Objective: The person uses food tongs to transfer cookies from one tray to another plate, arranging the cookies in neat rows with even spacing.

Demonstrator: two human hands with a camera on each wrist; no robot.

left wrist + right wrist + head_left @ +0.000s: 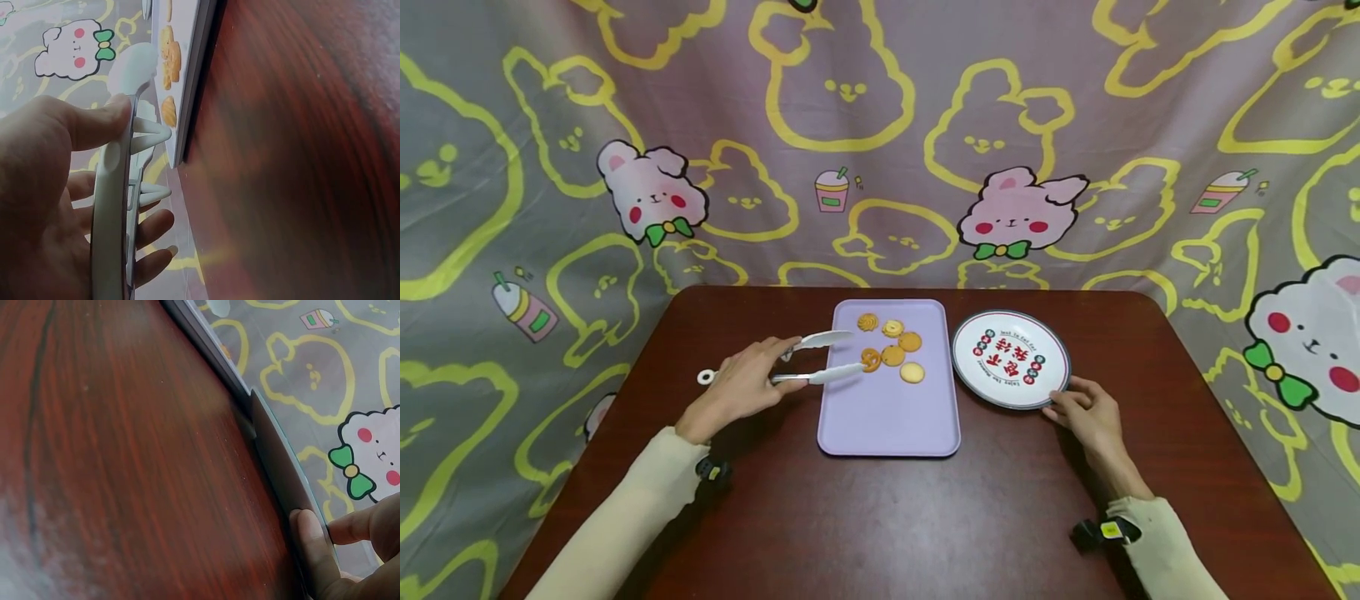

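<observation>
1. Head view: the left hand [741, 385] grips a pair of white tongs [808, 357] near the table's [880, 517] left edge, fingers curled round the arms. The long axis of the tongs runs left to right; the tips point right, spread apart over the left rim of the lilac tray [887, 417], the nearer tip just beside a swirl cookie [870, 359]. Six cookies lie in the tray's far half. The right hand [1086, 412] pinches the near rim of a round plate [1009, 358], which sits just right of the tray. The plate bears red characters and small lettering too fine to read.

2. Left wrist view: thumb and fingers [94, 125] clasp the tongs [115, 187]; the tips point towards the cookies [170, 59] on the tray [197, 75].

3. Right wrist view: fingertips [312, 544] press the plate's [278, 462] edge against the table [125, 456]. The tray's rim [206, 337] lies beyond.
</observation>
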